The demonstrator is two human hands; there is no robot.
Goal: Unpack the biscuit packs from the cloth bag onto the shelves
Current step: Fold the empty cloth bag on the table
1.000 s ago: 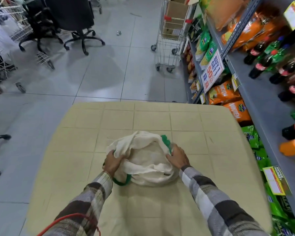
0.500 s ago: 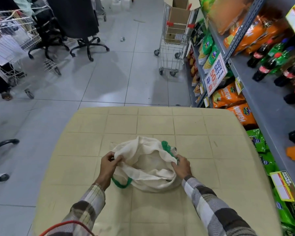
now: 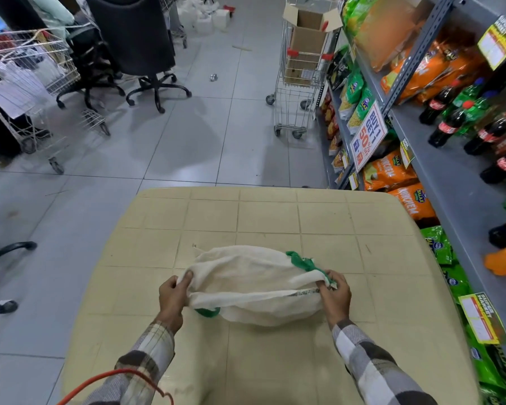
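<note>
The cloth bag (image 3: pixel 254 290) is being held on the cream table (image 3: pixel 275 217), low in the middle of the view, and its mouth is being pulled wide from both ends. At nine o'clock of the bag, the rim is pinched by the left hand (image 3: pixel 173 299), thumb on top and fingers curled shut underneath the cloth. At three o'clock, the other end of the rim is bunched in the right hand (image 3: pixel 335 296), fingers closed tight on the fabric along with a piece of the green handle (image 3: pixel 303 263). A second bit of green trim (image 3: pixel 208 311) is seen poking out under the bag near seven o'clock.

As for progress, it is judged that the job is at its very start: no biscuit pack has been brought out, nothing lies on the table beside the bag, and the opening step alone is under way. Every pack is left to be lifted out and carried to the shelves (image 3: pixel 450 176), which run along the right from one to four o'clock, already crowded with snack bags and soft-drink bottles.

The packs themselves cannot be seen; the bag's inside is covered by folded cloth, so their number and shape cannot be told. Which shelf spot is meant for them cannot be made out either, and the shelving is cut off at the right edge.
</note>
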